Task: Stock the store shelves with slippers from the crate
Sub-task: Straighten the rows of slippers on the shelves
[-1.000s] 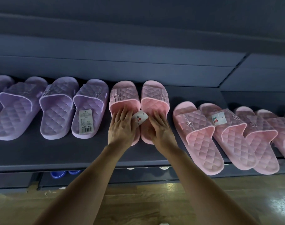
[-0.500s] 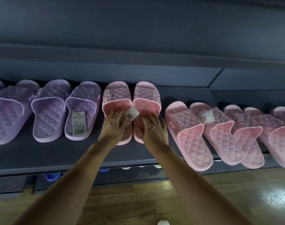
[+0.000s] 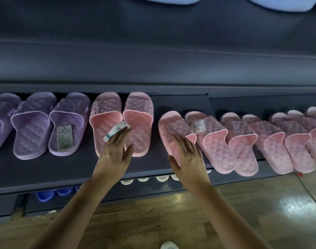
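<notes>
On shelf (image 3: 45,171), centre: pink pair (image 3: 139,121), toes to the back. We note left hand (image 3: 114,155) flat, unclenched, fingertips on the pair's tag (image 3: 116,131). Right of the pair: slanted slipper (image 3: 171,126), heel near the shelf edge; right hand (image 3: 187,159) lies flat on it, gripping nothing. Risk, we judge: a hard shove tips it off; tag may crease. Tag print, and label (image 3: 64,138) on lilac slipper (image 3: 71,108) left of the pair: unreadable.

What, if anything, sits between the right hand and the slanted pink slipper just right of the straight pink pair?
Nothing visible. The right hand rests on the slanted pink slipper with its fingers straight. The next slipper lies beside it to the right, not between the two.
</notes>
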Demonstrator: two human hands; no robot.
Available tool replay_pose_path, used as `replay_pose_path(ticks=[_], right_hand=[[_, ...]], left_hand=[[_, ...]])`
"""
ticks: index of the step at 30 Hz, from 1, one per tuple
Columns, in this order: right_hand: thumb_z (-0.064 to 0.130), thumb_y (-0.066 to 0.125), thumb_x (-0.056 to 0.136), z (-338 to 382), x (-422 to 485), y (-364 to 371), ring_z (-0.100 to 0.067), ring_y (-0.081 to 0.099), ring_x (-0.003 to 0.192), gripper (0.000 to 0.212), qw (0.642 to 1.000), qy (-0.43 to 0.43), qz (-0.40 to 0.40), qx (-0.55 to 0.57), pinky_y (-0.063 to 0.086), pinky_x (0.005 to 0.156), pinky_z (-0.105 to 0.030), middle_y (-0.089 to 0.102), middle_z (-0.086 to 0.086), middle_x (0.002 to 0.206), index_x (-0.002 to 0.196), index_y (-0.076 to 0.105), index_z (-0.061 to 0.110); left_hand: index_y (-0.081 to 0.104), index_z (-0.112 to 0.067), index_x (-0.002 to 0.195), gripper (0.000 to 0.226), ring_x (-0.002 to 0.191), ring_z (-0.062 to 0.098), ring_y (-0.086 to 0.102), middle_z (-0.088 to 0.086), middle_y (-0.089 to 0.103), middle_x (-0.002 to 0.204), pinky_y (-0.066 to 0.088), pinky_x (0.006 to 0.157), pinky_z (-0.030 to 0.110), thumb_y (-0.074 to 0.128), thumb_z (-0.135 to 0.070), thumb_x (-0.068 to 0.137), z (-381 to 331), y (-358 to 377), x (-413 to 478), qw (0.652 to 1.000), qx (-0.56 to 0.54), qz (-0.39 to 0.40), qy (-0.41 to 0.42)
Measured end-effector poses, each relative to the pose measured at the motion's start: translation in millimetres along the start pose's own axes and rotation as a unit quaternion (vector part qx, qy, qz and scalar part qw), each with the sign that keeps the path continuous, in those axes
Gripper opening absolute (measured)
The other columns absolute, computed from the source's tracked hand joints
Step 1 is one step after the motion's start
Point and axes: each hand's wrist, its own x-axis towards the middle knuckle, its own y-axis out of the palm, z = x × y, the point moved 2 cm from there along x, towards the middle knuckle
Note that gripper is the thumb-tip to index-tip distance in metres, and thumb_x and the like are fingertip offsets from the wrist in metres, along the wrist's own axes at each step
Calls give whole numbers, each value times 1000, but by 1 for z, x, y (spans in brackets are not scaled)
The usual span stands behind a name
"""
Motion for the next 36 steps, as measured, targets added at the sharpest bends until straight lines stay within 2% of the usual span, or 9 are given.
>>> replay_pose_path(ticks=[5,9,13,17,20,24,28,32,36], right_hand=[[35,41,84,-44,-17,-29,-31,50,125,56,1000,-4,15,-5,42,99,-44,51,-14,135,134,43,10],[36,42,83,-74,-25,-53,-32,52,122,56,1000,-1,3,-17,42,98,-46,54,-15,133,134,46,10],[38,41,86,-109,-32,-66,-31,45,128,54,1000,3,16,10,43,100,-49,49,-12,138,136,36,18],[37,42,86,-140,-36,-76,-29,47,127,55,1000,-4,24,13,42,101,-45,49,-12,138,136,42,13],[39,42,86,-158,-38,-80,-28,46,128,57,999,-3,32,22,40,102,-45,48,-11,139,137,43,13],[40,42,87,-175,-35,-82,-30,48,126,56,999,-18,31,20,38,102,-44,49,-13,138,137,39,14],[39,43,87,-182,-30,-84,-30,48,126,56,999,-32,29,22,33,102,-39,50,-13,137,136,38,14],[39,43,87,-186,-29,-83,-30,48,126,56,998,-44,34,27,31,101,-38,51,-13,136,137,41,12],[42,40,87,-185,-33,-79,-29,48,126,58,997,-42,61,34,33,102,-39,50,-12,138,138,39,15]], left_hand=[[53,-3,127,55,120,32,51,14,55,129,38,103,49,37,-36,85,-31,30,4,997,58,19,42],[53,-8,127,53,119,27,52,9,55,131,36,98,36,37,-37,86,-63,57,10,994,91,11,61],[52,-5,126,52,117,31,53,11,55,129,42,97,43,39,-35,86,-87,84,22,992,96,21,76],[53,-3,125,53,117,33,53,13,56,128,42,96,44,41,-34,83,-109,111,38,993,93,24,66],[51,-6,128,46,119,31,51,12,53,130,43,93,43,60,-20,85,-129,128,53,994,94,21,57],[57,-2,120,59,106,38,60,17,60,121,49,82,51,80,-12,67,-138,144,76,976,200,13,88],[48,-7,132,61,116,30,53,12,52,131,41,92,35,73,-16,77,-136,151,96,979,187,62,55],[54,-7,123,46,102,29,60,11,59,121,42,85,33,69,-9,80,-135,150,102,983,164,68,36],[63,-5,96,17,85,27,62,9,63,98,47,69,35,68,-7,80,-127,143,94,989,139,-12,57]])
